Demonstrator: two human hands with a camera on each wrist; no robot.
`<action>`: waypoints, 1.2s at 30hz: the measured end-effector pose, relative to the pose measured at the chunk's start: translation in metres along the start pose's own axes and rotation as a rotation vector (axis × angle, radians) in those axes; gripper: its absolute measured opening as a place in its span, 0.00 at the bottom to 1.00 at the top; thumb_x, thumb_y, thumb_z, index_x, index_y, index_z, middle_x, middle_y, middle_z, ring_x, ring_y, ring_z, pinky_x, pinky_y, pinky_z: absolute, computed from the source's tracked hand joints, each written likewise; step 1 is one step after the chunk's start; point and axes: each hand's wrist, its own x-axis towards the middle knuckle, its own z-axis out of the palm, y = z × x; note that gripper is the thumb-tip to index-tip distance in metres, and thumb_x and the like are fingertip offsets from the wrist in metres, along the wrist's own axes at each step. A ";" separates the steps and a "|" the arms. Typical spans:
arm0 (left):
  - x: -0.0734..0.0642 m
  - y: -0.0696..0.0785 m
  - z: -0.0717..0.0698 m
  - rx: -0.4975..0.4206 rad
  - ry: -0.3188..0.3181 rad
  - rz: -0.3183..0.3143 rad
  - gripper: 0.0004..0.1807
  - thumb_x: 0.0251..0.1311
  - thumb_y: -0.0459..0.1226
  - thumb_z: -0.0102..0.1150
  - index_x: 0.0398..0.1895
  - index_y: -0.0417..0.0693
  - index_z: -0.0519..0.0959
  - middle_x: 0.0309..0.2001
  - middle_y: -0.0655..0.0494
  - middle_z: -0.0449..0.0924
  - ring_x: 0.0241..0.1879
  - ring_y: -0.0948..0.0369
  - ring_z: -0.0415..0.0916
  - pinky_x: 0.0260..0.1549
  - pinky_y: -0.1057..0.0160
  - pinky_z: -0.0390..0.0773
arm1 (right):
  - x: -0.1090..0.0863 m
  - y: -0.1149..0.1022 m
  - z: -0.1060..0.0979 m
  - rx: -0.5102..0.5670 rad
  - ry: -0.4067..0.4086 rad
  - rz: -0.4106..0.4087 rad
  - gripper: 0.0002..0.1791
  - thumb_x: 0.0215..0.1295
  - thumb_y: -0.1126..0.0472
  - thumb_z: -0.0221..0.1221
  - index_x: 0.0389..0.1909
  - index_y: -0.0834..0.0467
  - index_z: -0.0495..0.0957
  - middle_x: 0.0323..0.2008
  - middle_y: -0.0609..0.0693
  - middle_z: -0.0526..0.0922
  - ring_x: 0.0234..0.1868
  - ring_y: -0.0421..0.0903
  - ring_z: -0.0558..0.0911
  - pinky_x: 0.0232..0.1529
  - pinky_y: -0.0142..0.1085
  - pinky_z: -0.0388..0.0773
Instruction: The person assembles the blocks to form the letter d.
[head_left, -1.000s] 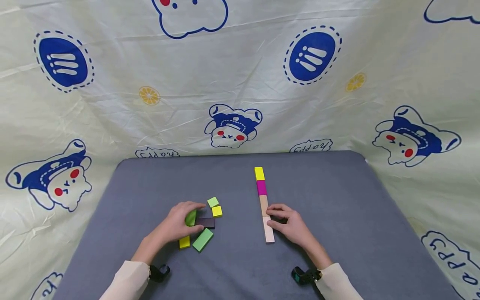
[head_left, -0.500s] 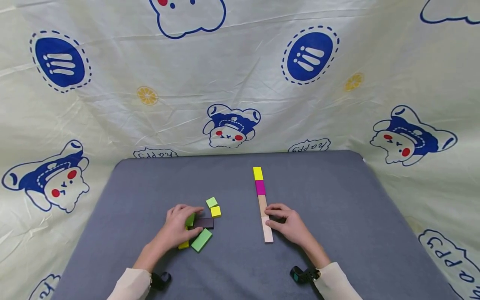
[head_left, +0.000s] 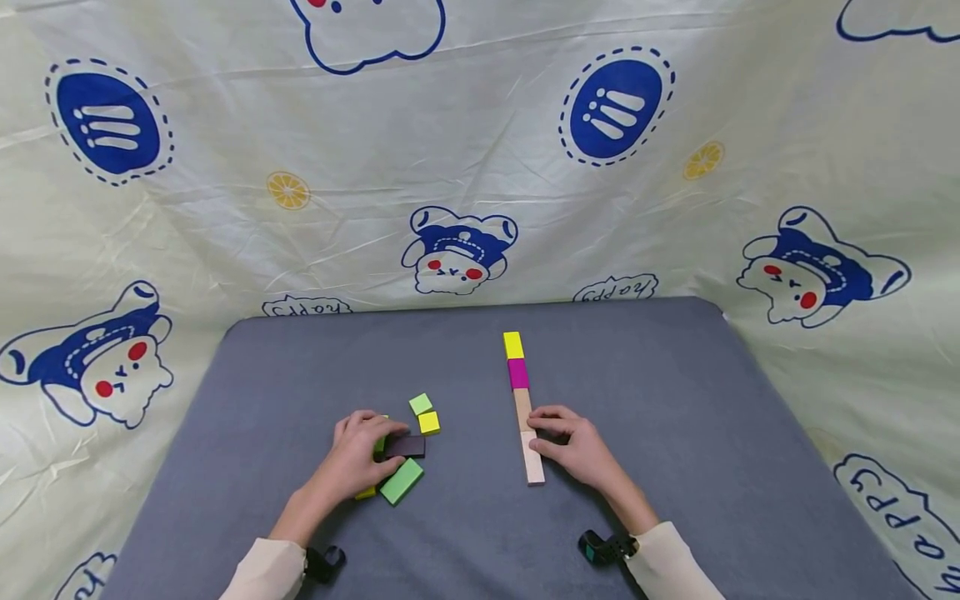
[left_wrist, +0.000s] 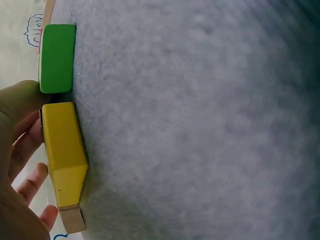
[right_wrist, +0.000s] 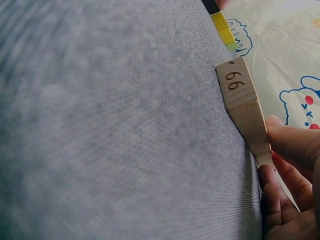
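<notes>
In the head view my left hand (head_left: pixel 356 454) pinches a dark block (head_left: pixel 407 447) between thumb and fingers at its two long edges. Under the palm a green block (head_left: pixel 379 448) and a yellow block (head_left: pixel 365 492) are partly hidden. A light green oblong block (head_left: pixel 402 482) lies just below the thumb. My right hand (head_left: pixel 573 446) rests with thumb and fingertips against the right side of a row, where a pale pink block (head_left: pixel 532 458) meets a tan block (head_left: pixel 522 408). In the right wrist view the thumb touches a wooden block (right_wrist: pixel 245 95) marked with digits.
The row continues away with a magenta block (head_left: pixel 518 373) and a yellow block (head_left: pixel 513 345) at its far end. A small light green block (head_left: pixel 421 404) and a small yellow block (head_left: pixel 429 422) lie beyond the left hand. A grey cloth (head_left: pixel 637 375) covers the table.
The left fingers have come down toward the dark block and drawn closer to the thumb. The right hand stays at the row, and the whole view has shifted slightly.
</notes>
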 end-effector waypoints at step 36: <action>0.040 0.030 -0.007 -0.272 0.039 -0.056 0.17 0.60 0.37 0.73 0.53 0.50 0.85 0.53 0.52 0.83 0.45 0.59 0.77 0.46 0.54 0.80 | -0.001 0.001 0.001 -0.001 0.009 -0.010 0.17 0.62 0.61 0.72 0.52 0.56 0.88 0.56 0.50 0.84 0.58 0.51 0.81 0.57 0.38 0.77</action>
